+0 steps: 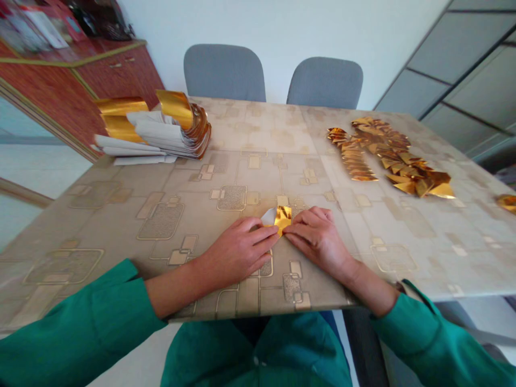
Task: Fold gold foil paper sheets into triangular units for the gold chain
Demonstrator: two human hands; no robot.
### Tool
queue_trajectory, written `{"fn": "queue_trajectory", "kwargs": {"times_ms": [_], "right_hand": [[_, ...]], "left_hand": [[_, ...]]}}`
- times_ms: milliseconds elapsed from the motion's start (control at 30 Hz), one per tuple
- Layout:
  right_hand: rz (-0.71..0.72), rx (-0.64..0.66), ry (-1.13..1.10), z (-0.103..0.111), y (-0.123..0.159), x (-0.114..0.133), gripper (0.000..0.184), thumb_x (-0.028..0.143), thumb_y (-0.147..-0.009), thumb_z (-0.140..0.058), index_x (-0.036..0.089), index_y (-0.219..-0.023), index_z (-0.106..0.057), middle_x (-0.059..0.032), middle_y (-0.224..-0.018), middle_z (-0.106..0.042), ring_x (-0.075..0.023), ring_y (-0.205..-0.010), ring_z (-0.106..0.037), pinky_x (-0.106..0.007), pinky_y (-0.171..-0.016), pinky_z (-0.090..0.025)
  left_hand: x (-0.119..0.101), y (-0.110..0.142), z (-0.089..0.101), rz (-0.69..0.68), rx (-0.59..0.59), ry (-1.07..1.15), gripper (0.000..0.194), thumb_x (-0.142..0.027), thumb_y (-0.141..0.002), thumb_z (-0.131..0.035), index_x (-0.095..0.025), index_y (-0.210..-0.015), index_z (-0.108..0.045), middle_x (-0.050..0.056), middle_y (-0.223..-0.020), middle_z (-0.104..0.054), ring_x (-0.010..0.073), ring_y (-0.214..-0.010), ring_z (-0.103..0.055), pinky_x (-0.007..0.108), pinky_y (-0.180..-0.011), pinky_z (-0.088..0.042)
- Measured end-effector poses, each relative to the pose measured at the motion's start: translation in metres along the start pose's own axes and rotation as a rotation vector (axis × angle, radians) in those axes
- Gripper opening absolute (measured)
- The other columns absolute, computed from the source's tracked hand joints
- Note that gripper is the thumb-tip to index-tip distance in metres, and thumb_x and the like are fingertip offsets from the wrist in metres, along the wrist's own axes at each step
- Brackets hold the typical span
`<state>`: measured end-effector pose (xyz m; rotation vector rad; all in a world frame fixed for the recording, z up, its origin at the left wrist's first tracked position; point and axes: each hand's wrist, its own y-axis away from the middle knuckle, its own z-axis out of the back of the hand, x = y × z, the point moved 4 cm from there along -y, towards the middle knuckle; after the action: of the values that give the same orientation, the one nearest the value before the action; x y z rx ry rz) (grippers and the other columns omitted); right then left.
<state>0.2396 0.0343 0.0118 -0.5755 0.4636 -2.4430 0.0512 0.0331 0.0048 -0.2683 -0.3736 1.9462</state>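
Observation:
Between my two hands is a small piece of gold foil paper (283, 216), partly folded, with a white side showing at its left. My left hand (242, 248) grips its left lower edge, fingers pressed together and thumb hidden. My right hand (320, 236) pinches the lower right edge with bent fingers. Both hands rest low over the table near its front edge. Far left on the table lies a thick stack of gold and white paper sheets (161, 131). At the right, folded gold paper pieces (387, 150) sit in overlapping rows.
A patterned cloth covers the table (258, 172). Two grey chairs (224, 72) stand behind it against the wall. At the back left is a red-brown cabinet (116, 70) with items on top. Another gold piece (507, 202) lies at the right edge.

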Motion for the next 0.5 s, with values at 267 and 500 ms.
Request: {"fn": "queue_trajectory", "kwargs": {"times_ms": [267,500], "right_hand": [[0.117,0.041,0.210,0.009,0.011,0.014,0.019,0.028,-0.098,-0.058,0.024,-0.104,-0.075,-0.0040,-0.093,-0.072,-0.0206,-0.090,-0.054,-0.041,-0.092,-0.034],[-0.194,-0.014,-0.033,0.004,0.007,-0.024,0.019,0.024,-0.095,-0.059,0.021,-0.082,-0.073,-0.0030,-0.079,-0.069,-0.0175,-0.077,-0.057,-0.035,-0.078,-0.042]], "left_hand": [[0.003,0.007,-0.002,0.013,0.127,0.007,0.064,-0.051,-0.088,-0.070,-0.009,-0.135,-0.056,0.012,-0.139,-0.060,0.0319,-0.120,-0.053,0.045,-0.103,-0.044],[-0.003,0.006,0.001,0.054,0.132,0.041,0.061,-0.054,-0.091,-0.065,-0.010,-0.132,-0.058,0.012,-0.138,-0.060,0.0321,-0.119,-0.052,0.046,-0.102,-0.045]]}}
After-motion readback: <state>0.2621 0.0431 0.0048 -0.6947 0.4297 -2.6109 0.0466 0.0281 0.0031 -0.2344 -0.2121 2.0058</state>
